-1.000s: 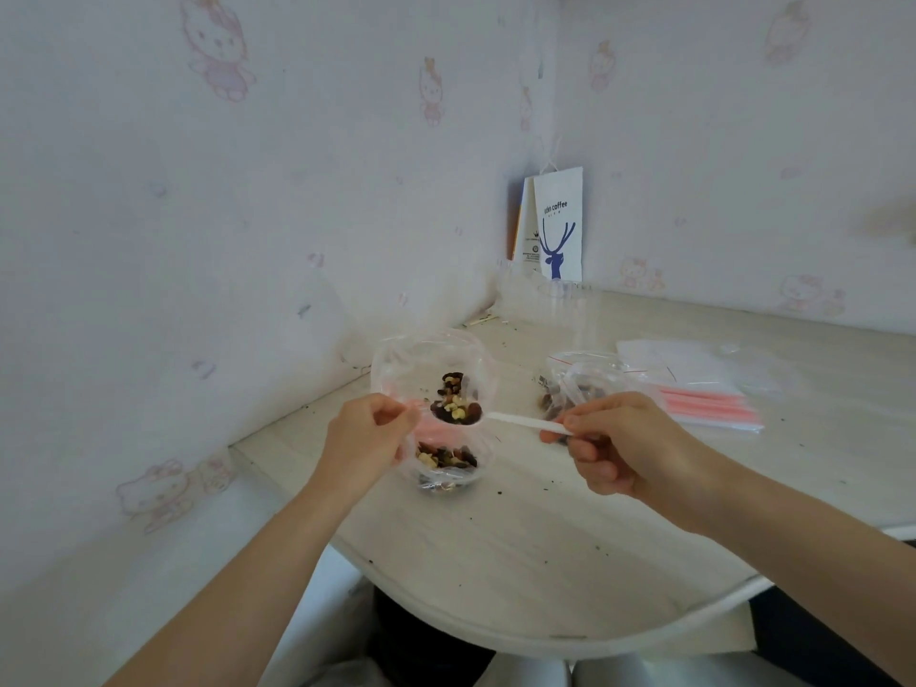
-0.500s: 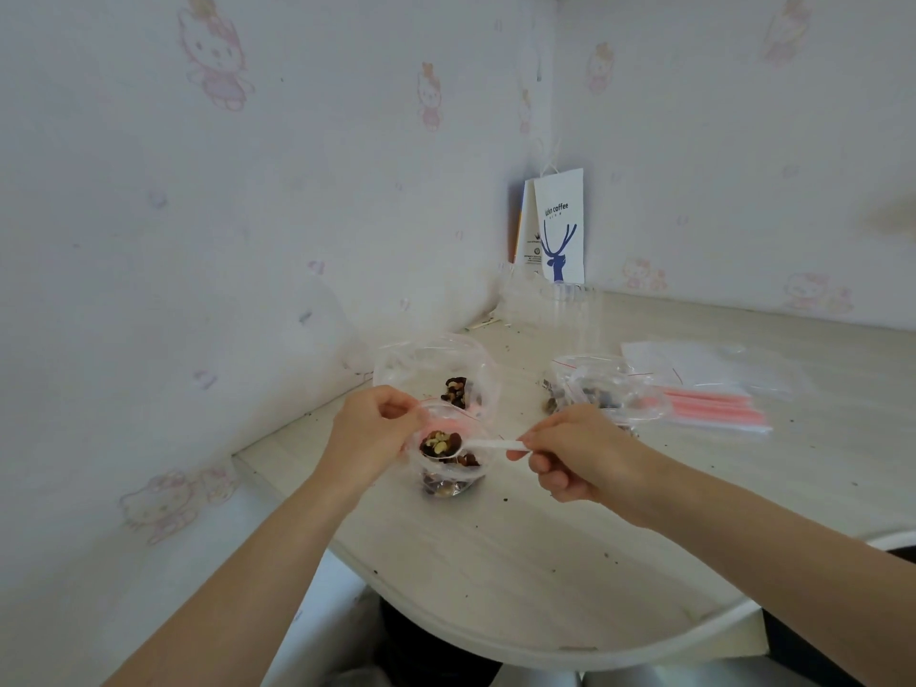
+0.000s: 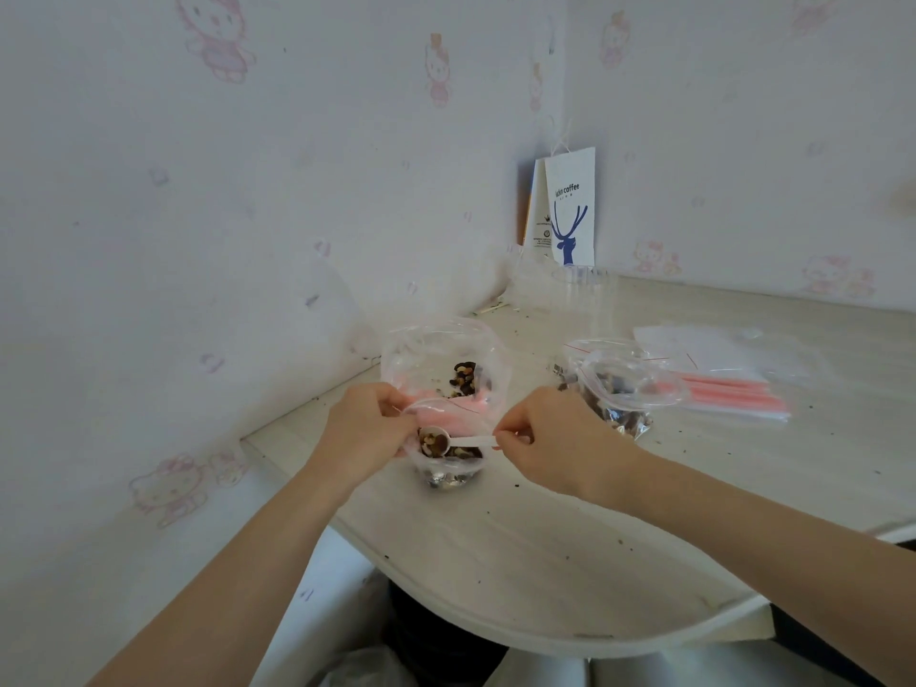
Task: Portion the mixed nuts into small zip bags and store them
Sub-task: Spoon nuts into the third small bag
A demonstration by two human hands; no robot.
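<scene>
I see my left hand [image 3: 364, 428] pinching the near rim of the small zip bag [image 3: 448, 476], fingers curled on the plastic, and the bag's mouth gapes between my two hands. The bag stands on the counter [image 3: 545, 562], with mixed nuts [image 3: 446, 482] lying in its bottom. My right hand [image 3: 555, 443] pinches the tail of a white plastic spoon [image 3: 458, 441] between thumb and fingertips. The spoon's bowl is loaded with nuts and sits inside the bag's mouth, close to my left hand's fingers.

Just beyond both hands a large clear bag [image 3: 446, 354] stands open with a small heap of nuts inside. Beyond my right hand sits another zip bag [image 3: 619, 399] holding nuts, its top open. To the right of that bag a stack of empty zip bags [image 3: 733, 389] with pink strips lies flat. Far past the hands, in the corner, a white paper bag [image 3: 570, 210] leans on the wall.
</scene>
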